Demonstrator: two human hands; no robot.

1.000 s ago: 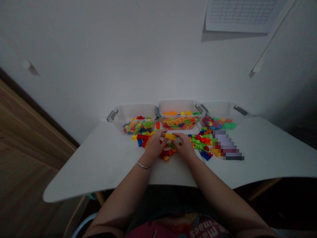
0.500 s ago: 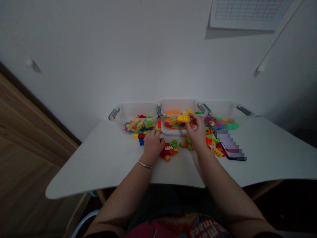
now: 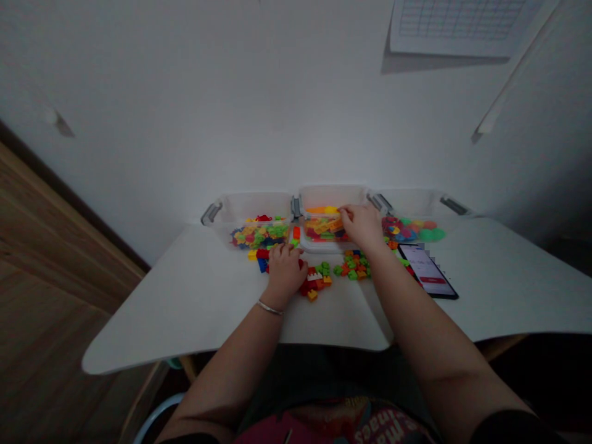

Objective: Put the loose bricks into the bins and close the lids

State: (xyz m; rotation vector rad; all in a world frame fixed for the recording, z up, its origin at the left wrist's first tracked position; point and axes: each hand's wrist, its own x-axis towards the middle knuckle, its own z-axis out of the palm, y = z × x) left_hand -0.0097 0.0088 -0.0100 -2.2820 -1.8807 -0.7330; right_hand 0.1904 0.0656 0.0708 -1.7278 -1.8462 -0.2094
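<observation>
My right hand [image 3: 363, 225] reaches into the middle clear bin [image 3: 333, 189], which is full of coloured bricks. Its fingers curl down among them, and whatever they hold is hidden. My left hand [image 3: 284, 268], with a thin bracelet at the wrist, rests on the white table [image 3: 208, 296]. Its fingers are curled over loose bricks by a red and blue cluster [image 3: 262, 258]. Between my hands lie a small pile of red, orange and green bricks [image 3: 317, 280] and a green and orange pile [image 3: 354, 266].
A left clear bin [image 3: 252, 198] holds mixed bricks. A right bin [image 3: 411, 196] holds round coloured pieces. A phone [image 3: 428, 271] with a lit screen lies right of my right arm. A white wall stands close behind the bins, and wood flooring shows to the left.
My right hand lifted a yellow brick from the table and carried it to the middle bin, where it is out of sight. My left hand drew back slightly left and stayed on the table.
</observation>
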